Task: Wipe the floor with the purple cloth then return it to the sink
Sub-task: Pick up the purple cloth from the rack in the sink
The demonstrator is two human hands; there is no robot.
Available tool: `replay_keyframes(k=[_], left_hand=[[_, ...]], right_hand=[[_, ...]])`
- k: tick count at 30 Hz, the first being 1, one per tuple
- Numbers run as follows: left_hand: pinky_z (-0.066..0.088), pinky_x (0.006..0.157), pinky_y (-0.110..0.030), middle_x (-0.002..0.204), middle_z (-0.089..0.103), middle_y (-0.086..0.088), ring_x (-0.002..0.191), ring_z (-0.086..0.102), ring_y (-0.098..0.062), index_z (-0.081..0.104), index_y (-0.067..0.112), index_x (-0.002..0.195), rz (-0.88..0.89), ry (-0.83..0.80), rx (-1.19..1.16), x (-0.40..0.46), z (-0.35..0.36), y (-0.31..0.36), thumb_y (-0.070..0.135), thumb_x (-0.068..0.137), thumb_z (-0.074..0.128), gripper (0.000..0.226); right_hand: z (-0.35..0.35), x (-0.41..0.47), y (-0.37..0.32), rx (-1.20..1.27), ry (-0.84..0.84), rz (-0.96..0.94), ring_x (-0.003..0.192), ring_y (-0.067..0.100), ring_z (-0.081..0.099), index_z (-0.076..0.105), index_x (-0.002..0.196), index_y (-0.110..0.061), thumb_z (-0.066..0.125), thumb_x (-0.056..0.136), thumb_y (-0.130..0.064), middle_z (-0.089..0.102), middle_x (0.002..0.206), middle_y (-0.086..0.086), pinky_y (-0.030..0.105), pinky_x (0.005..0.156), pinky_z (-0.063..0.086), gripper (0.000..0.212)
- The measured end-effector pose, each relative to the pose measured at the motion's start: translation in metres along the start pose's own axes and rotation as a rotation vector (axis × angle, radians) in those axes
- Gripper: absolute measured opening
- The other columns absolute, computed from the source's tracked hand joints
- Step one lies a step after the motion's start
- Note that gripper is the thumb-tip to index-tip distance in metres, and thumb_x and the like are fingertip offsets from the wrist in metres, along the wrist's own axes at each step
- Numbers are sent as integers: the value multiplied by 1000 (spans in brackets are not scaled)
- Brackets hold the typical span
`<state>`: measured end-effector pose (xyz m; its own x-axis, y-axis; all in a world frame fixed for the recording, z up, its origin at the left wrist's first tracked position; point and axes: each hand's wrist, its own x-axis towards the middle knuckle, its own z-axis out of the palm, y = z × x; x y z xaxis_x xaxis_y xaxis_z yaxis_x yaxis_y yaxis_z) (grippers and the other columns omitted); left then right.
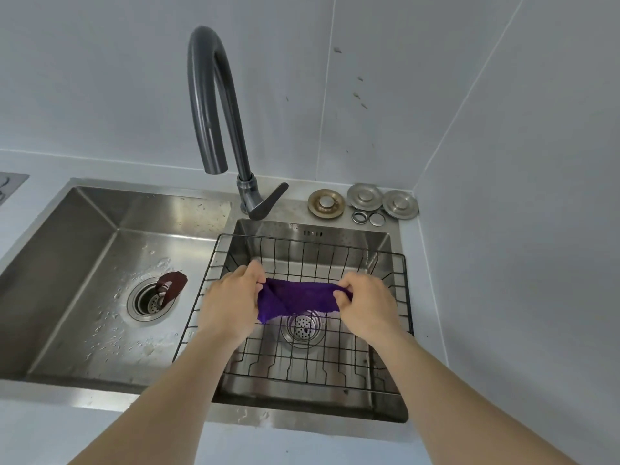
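The purple cloth (297, 299) is stretched between my two hands above the right basin of the steel sink (141, 229). My left hand (231, 300) pinches its left end and my right hand (365, 305) pinches its right end. The cloth hangs in a loose fold over a black wire rack (401, 297) that sits in the right basin. Below the cloth, a round drain strainer (303, 330) shows through the rack. The floor is out of view.
A dark curved faucet (214, 105) rises behind the sink, its lever over the right basin. The left basin holds a drain (151, 298) with a brown stopper (172, 283) beside it. Metal drain covers and rings (364, 204) lie at the back right corner. Walls stand behind and to the right.
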<state>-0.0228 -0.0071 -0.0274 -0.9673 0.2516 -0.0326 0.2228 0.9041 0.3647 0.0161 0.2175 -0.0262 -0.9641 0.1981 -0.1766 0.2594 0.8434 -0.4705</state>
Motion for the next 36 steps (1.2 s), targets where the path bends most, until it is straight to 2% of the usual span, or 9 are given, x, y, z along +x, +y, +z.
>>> replay_keyframes(k=[5,8,13,17,21,24,28,36], left_hand=[[37,60,-36,87,56,7,67,54,-30,43,22,99,35,119,-17,-9,-54,10,9,95,51,15],[35,61,-35,80,51,9,67,52,-31,46,24,99,69,215,10,-16,-97,15,4,93,52,22],[34,66,-35,83,59,8,76,53,-28,53,19,102,158,328,21,-50,-177,28,4,95,51,17],[37,67,-36,83,57,9,77,52,-25,47,24,99,214,430,8,-87,-241,31,6,96,50,18],[37,66,-35,83,58,8,77,53,-24,48,22,98,276,520,-14,-135,-297,40,7,98,48,15],[40,66,-37,83,55,9,78,54,-27,47,22,98,302,535,-52,-173,-330,45,8,100,43,14],[49,71,-44,89,62,3,80,56,-28,47,22,97,327,494,-58,-215,-362,49,12,101,42,12],[52,70,-45,89,65,1,79,58,-25,48,23,94,409,469,35,-273,-393,56,10,99,47,15]], right_hand=[[-43,-16,-27,4,74,-30,85,13,61,63,96,-24,60,96,-27,61,93,-7,35,75,57,4],[-76,-29,-49,9,125,-30,84,15,60,61,94,-23,57,95,-26,62,92,-7,31,70,48,5],[-139,-72,-95,21,274,-53,93,24,64,65,104,-23,55,95,-27,70,100,-1,34,73,44,13],[-185,-126,-136,22,403,-126,96,30,67,65,103,-23,57,97,-25,74,101,-1,41,84,53,11],[-219,-191,-171,22,507,-161,96,30,64,65,105,-23,56,99,-21,72,104,0,40,79,52,12],[-233,-237,-192,17,566,-179,96,31,63,66,107,-23,54,99,-20,71,105,-1,39,78,51,15],[-248,-288,-207,-18,590,-199,95,30,63,66,107,-24,54,99,-20,72,105,-2,38,77,50,15],[-266,-353,-215,-60,615,-205,100,31,63,68,107,-28,55,99,-23,73,108,-4,40,80,51,16]])
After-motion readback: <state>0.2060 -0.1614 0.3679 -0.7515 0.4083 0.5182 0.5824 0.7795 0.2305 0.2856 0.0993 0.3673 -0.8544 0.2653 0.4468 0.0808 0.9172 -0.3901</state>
